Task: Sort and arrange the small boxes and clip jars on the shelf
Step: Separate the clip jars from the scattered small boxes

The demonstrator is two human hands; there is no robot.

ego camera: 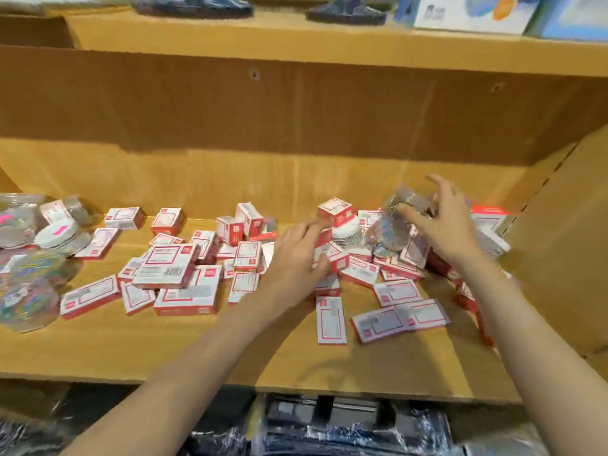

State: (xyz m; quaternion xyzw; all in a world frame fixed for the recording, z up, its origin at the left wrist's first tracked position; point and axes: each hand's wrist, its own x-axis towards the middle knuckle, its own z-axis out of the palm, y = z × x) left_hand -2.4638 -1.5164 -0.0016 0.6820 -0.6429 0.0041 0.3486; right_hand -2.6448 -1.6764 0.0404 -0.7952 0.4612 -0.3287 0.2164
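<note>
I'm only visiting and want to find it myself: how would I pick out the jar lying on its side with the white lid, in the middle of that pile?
Start at the wooden shelf strewn with red-and-white boxes and go to the heap between the two hands. Just right of the left hand lies the clip jar on its side, white lid toward you. Unlike its flat neighbours it is round and clear, with coloured clips inside and a small box perched above it.
</note>
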